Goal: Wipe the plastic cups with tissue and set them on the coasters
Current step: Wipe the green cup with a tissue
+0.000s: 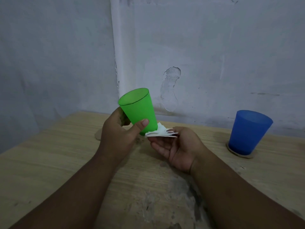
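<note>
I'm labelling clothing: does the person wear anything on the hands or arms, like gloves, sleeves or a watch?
No. The left hand and right hand are bare, with no gloves or rings showing. The left forearm and right forearm are bare to the picture's edge: no sleeve, watch or bracelet.

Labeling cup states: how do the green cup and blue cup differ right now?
The green cup is tilted in the air, gripped by the left hand; blue cup stands upright on a coaster, untouched. The green cup's base meets the tissue held in the right hand; no tissue near the blue cup. Both are tapered plastic cups, mouth up.
</note>
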